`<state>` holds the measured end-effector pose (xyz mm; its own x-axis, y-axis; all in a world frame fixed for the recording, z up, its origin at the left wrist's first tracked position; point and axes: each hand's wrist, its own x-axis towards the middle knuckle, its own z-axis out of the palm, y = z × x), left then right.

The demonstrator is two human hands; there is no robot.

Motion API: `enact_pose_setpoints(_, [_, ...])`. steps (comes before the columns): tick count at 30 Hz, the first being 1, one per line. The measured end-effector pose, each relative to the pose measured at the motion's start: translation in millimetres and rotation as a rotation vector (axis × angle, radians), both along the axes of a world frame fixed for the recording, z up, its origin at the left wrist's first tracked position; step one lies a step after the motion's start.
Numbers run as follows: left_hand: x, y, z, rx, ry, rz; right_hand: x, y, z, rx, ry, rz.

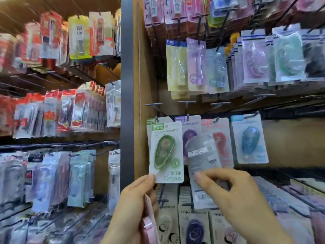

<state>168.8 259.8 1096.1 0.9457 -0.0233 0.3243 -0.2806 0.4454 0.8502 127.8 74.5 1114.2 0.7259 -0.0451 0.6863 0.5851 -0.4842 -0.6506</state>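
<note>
Head view: green packet (166, 152) held before hook-lined wooden wall (290, 141).

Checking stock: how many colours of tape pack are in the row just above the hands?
4: green pack far left, then purple pack, red pack, blue pack far right. The back-turned pack in the right hand hides its colour.
</note>
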Motion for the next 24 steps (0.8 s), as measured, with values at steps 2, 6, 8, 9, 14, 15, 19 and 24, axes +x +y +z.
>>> enact_pose_setpoints(2, [4,-1,5,0.027,-0.006,0.046,9,9,3,-0.063,-0.005,-0.044])
enact_pose_setpoints(6, [11,1,15,0.011,-0.021,0.094,17,24,10,-0.142,-0.032,-0.161])
enact_pose_setpoints(8, [12,3,19,0.009,-0.027,0.104,21,30,14,-0.132,-0.078,-0.172])
enact_pose_setpoints(9, [13,4,21,0.006,-0.026,0.108,23,33,15,-0.127,-0.106,-0.172])
enact_pose_setpoints(14, [16,7,27,-0.027,0.017,0.152,30,44,21,-0.151,-0.156,-0.201])
enact_pose_setpoints(15, [15,6,28,-0.024,0.025,0.154,31,45,21,-0.153,-0.155,-0.204])
enact_pose_setpoints(19, [14,8,31,-0.017,0.052,0.156,34,48,21,-0.160,-0.151,-0.216])
enact_pose_setpoints(24, [16,10,33,-0.010,0.062,0.182,33,49,22,-0.145,-0.153,-0.209])
